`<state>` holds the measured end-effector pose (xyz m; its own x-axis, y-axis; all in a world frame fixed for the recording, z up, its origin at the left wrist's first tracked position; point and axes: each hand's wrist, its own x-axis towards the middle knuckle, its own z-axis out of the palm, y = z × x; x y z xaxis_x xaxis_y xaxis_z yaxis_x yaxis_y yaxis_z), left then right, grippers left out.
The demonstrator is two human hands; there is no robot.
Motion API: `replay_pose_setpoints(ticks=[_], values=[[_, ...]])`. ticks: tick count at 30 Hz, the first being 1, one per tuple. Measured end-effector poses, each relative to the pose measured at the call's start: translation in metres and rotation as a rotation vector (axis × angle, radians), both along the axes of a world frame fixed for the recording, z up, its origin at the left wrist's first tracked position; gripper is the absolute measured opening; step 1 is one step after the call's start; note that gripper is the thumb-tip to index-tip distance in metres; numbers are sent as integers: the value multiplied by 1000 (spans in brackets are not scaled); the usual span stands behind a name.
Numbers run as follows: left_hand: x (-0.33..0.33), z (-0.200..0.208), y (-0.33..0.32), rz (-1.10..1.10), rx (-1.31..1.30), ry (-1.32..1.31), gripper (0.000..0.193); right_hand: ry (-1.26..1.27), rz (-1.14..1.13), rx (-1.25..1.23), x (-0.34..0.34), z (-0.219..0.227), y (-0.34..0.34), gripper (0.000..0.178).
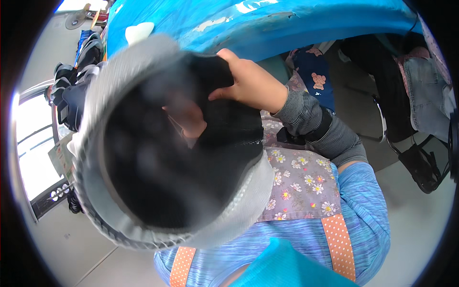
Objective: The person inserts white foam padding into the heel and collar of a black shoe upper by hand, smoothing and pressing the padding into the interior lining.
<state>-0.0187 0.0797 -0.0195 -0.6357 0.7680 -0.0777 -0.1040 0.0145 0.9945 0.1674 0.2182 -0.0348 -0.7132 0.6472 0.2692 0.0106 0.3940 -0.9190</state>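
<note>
A hollow, stitched fabric piece (pixel 234 201), grey outside and black inside, fills the middle of the view close up. Ridged stitching runs along its rim, and its upper left side is smeared by motion. My right hand (pixel 253 83) grips its black upper edge between thumb and fingers. Beyond a gap in the black part, a portion of my left hand (pixel 189 119) shows with its fingers curled. A thin pale line lies by these fingers, and what they hold is hidden. My left forearm is hidden behind the piece.
A table under a shiny blue cover (pixel 325 24) spans the far side. On it lies a small white piece (pixel 139 32). Several black and grey pieces (pixel 74 98) are stacked at the left. At the right, clothes (pixel 423 91) and a black bag (pixel 423 162) hang by a metal frame.
</note>
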Motion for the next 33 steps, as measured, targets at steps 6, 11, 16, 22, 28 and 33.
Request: replay_pose_setpoints(ticks=[6,11,16,22,28,33], values=[[-4,9,-29,8,-11,108,59,105,-76,108,-11,6,-14,51],[7,-10,-13,-165,-95,261,60,208,-256,295,-12,17,14,39],[-1,-12,-10,-491,-169,852,60,412,-117,512,-25,1,41,33],[17,33,28,-510,-238,509,48,423,330,-122,-28,5,56,42],[77,50,18,-293,-67,599,32,848,617,-248,-16,19,58,28],[91,62,7,-434,-82,830,32,800,943,-579,-5,10,72,26]])
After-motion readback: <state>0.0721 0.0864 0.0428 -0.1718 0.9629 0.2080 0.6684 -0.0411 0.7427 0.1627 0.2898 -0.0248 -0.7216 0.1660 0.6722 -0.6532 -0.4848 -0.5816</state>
